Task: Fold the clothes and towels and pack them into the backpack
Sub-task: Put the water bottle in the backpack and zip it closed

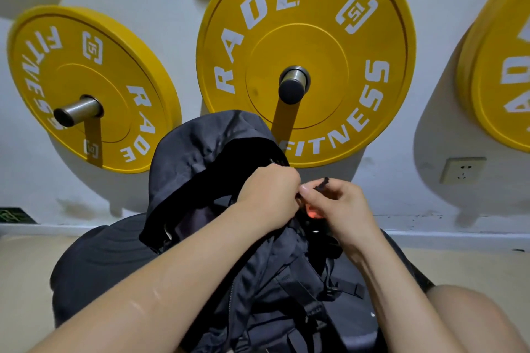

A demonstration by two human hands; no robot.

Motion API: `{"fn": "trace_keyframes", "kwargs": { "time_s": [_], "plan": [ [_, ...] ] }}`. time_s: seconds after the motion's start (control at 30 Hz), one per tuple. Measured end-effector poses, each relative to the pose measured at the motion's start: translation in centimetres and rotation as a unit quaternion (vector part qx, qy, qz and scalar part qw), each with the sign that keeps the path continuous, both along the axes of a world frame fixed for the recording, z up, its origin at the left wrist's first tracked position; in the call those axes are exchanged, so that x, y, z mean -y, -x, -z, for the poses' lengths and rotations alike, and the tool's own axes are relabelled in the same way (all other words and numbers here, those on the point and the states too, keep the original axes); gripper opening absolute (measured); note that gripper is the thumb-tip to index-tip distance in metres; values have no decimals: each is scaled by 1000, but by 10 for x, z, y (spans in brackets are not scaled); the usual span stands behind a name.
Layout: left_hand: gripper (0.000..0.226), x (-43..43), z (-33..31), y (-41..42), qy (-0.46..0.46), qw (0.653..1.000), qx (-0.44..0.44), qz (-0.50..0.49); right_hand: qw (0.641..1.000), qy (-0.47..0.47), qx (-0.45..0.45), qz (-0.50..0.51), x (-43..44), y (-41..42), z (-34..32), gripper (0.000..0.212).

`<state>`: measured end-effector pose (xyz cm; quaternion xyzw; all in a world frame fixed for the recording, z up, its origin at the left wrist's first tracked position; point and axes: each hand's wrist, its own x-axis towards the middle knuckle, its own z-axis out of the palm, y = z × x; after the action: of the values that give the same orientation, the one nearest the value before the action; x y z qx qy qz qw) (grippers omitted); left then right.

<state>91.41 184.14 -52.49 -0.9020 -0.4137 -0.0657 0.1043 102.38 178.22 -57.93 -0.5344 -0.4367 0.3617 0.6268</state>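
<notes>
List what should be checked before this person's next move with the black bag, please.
1. Left hand grips the top edge of the backpack: ok.
2. Right hand pinches the black pull cord: ok.
3. Backpack stands upright in front of the person: ok.
4. Clothes and towels packed inside: cannot tell, no opening shows.
5. Zip fully closed: cannot tell, the hands hide it.
</notes>
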Motion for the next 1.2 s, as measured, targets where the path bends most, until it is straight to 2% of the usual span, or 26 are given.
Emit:
{"fn": "trace_keyframes", "kwargs": {
  "time_s": [0.03, 0.07, 0.13, 0.2, 0.33, 0.43, 0.53, 0.67, 0.73, 0.8, 0.87, 0.93, 1.07, 1.13, 1.2],
  "plan": [
    [30, -2, 0, 3, 16, 1000, 7, -4, 998, 2, -47, -52, 1, -2, 2, 13],
    [26, -3, 0, 5, 31, 999, 16, -7, 996, 12, -18, -87, 1, -3, 5, 26],
    [19, -3, -2, 6, 46, 999, 28, -9, 985, 38, 142, -89, -4, 1, 13, 39],
    [17, 1, -3, 7, 38, 999, 22, -8, 961, 32, 273, -34, -11, 9, 16, 40],
    [11, 3, -1, 16, -20, 1000, 13, -11, 905, 24, 422, 36, -15, 12, 15, 21],
    [24, 2, 2, 19, -17, 999, 43, -25, 897, 15, 440, 45, -19, 12, 13, 18],
    [16, 6, 2, 22, -37, 998, 56, -12, 890, 12, 451, 72, -23, 12, 14, 29],
    [9, 3, -7, 35, -19, 981, 185, -46, 890, 16, 442, 114, -24, 10, 17, 28],
    [18, -2, -11, 38, 25, 975, 206, -77, 904, 2, 416, 101, -26, 10, 17, 22],
    [24, 0, -14, 36, 66, 970, 213, -96, 922, -54, 374, 85, -25, 14, 15, 17],
    [22, 6, -15, 32, 54, 977, 185, -97, 921, -81, 373, 75, -24, 20, 11, 18],
    [18, 9, -17, 28, 39, 980, 175, -92, 913, -53, 400, 55, -23, 21, 10, 25],
    [27, 14, -21, 17, 44, 976, 190, -101, 930, -42, 365, -4, -20, 16, 0, 9],
    [28, 17, -22, 10, 40, 977, 184, -103, 907, -12, 421, 11, -19, 17, -8, 18],
    [25, 15, -24, 10, 13, 981, 172, -91, 862, 29, 505, 31, -17, 15, -15, 16]
  ]
}}
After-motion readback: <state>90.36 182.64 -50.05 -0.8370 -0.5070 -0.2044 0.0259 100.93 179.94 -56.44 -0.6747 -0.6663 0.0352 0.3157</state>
